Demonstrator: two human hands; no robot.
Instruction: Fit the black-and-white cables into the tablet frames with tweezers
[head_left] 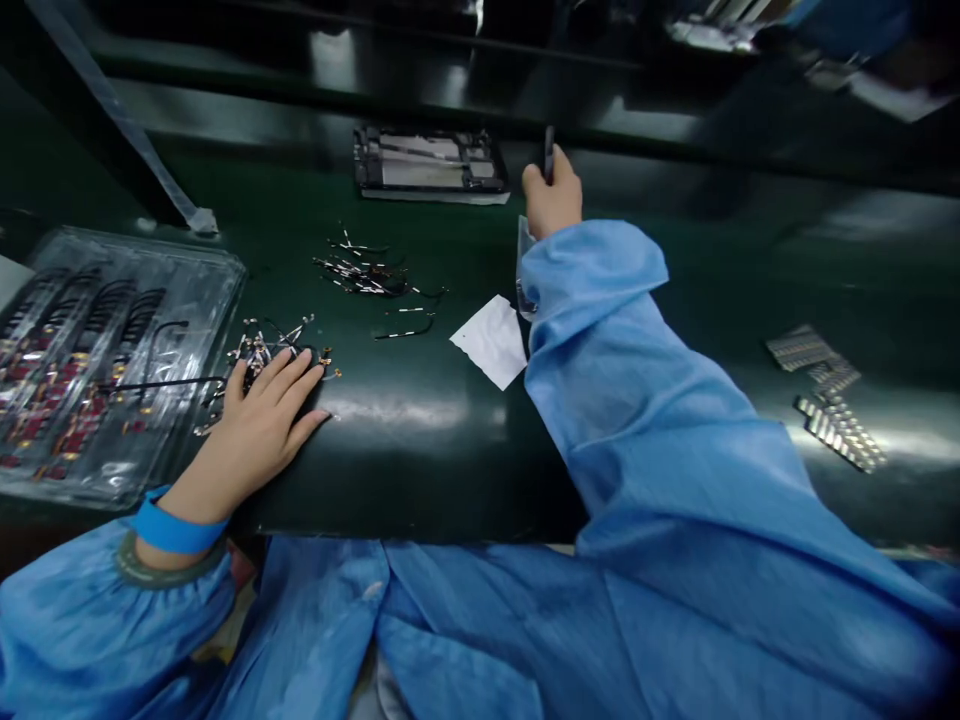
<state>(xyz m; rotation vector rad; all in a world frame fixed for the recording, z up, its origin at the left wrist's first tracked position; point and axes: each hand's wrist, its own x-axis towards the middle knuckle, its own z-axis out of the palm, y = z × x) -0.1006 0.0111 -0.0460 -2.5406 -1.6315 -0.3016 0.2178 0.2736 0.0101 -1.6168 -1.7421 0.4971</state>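
My left hand (262, 430) lies with its fingers stretched out over a pile of small cables with metal ends (259, 345), partly covering them. A blue band (180, 525) circles that wrist. My right hand (553, 195) is stretched to the far side of the table, its fingers closed around a dark slim object (549, 150) that points away from me; its kind is not clear. Left of it sits a black phone-like frame (431, 160) on something white. Thin black cables with white marks (367, 275) lie loose between my hands.
A clear plastic tray (217, 265) at the left holds rows of flex parts with black cables. A white paper piece (493, 342) and a clear plastic piece (525, 290) lie near my right sleeve. Strips of small metallic parts (840, 430) rest at the right. A dark ledge runs along the back.
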